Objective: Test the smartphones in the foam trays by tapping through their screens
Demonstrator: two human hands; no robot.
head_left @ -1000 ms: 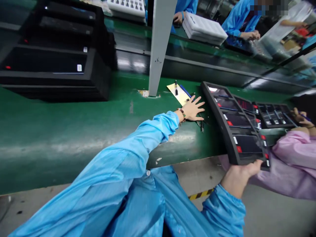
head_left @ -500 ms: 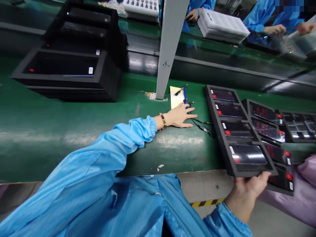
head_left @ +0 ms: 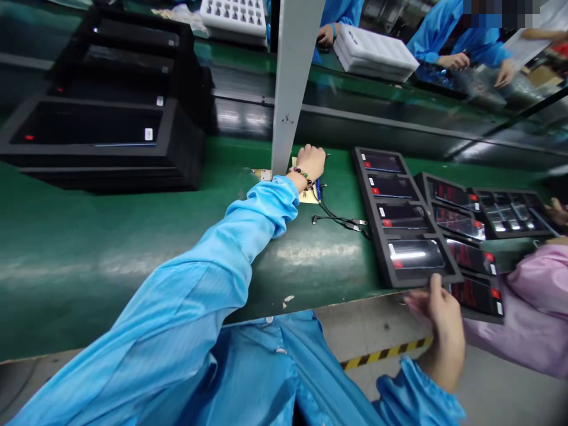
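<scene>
My left hand (head_left: 310,162) is closed over a yellow notepad (head_left: 309,195), knuckles up; the dark tip of a pen (head_left: 328,155) pokes out beside its fingers. Most of the pen is hidden. Thin black cables (head_left: 339,221) lie to the right of the pad. Farther right, a black foam tray (head_left: 390,282) with several dark-screened phones rests on the green table. My right hand (head_left: 446,322) is just off the tray's near corner, thumb and fingers apart, one digit at its edge, the other fingertips blurred.
Stacked black trays (head_left: 177,148) stand at left. A grey post (head_left: 293,77) rises behind my left hand. More phone trays (head_left: 494,263) lie at right, beside a person in a pink sleeve (head_left: 539,272). White foam trays (head_left: 373,53) and people in blue are across the bench.
My left hand has drawn back from the cables onto the notepad and closed over the pen. The phone tray's near end has come down to the table, and my right hand has let go.
</scene>
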